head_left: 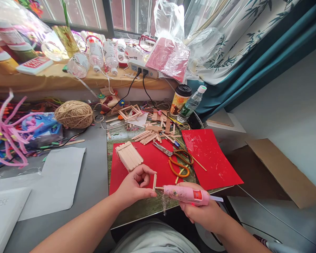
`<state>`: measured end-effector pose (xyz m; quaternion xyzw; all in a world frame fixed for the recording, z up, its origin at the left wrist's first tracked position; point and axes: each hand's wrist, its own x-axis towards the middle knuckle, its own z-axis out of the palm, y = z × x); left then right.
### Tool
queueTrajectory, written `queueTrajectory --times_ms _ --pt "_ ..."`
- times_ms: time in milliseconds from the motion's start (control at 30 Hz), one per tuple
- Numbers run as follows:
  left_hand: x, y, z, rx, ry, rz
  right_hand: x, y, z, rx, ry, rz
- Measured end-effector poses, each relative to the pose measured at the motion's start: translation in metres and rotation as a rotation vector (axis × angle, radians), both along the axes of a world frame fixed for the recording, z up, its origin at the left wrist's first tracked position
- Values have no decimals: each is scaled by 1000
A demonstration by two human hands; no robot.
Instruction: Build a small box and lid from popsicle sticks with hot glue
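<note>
Now, in the head view, the left hand [137,182] has a short wooden stick [154,182] pinched end to end, forefinger above and thumb below, the other fingers curled behind it. The right hand [200,211] is wrapped around a pink glue gun [185,195], its nozzle [159,188] right at the stick's lower part, close to the thumb tip; I can't tell whether they touch. Just beyond the left fingers, a slatted wooden block [129,156] rests on a red sheet [116,177], with scissors [180,163] to its right.
</note>
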<state>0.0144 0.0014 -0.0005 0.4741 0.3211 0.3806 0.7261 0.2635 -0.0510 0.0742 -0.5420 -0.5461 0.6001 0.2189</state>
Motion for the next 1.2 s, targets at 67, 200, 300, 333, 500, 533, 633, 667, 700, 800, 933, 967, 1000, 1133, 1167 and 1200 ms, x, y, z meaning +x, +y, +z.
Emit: queueTrajectory --times_ms 67,200,300,333,500,533,633,667,700,800,933,967,1000,1133,1167,1200 --pt "0 0 -1 4 2 -2 0 0 -1 -21 7 -12" --pt "0 0 -5 16 -3 -5 2 -1 -3 -82 30 -38" --pt "0 -1 -8 15 -10 -5 2 -1 -4 -94 44 -46" --pt "0 -1 -8 15 -11 -3 2 -1 -3 -98 48 -51" --pt "0 -1 -7 14 -15 1 2 1 -3 -91 39 -71" --pt "0 -1 -7 14 -16 0 2 1 -5 -93 34 -79" --pt "1 -1 -6 18 -6 0 5 1 -10 -101 23 -114" --pt "1 -1 -7 20 -1 -2 5 1 -11 -99 24 -121" --pt "1 -1 -7 21 1 -4 6 1 -12 -93 27 -124" --pt "0 -2 -10 18 -1 -17 7 1 -12 -73 47 -117" --pt "-1 -2 -12 16 0 -19 6 3 -9 -66 51 -109" --pt "0 -2 -12 16 1 -18 5 4 -8 -66 47 -110" --pt "0 -2 -11 17 1 -19 5 4 -8 -66 41 -114" --pt "1 -2 -10 23 1 -24 7 3 -9 -72 15 -131" --pt "1 -2 -10 23 1 -25 7 3 -9 -73 12 -132" --pt "0 -2 -11 22 0 -26 8 3 -9 -76 11 -132"
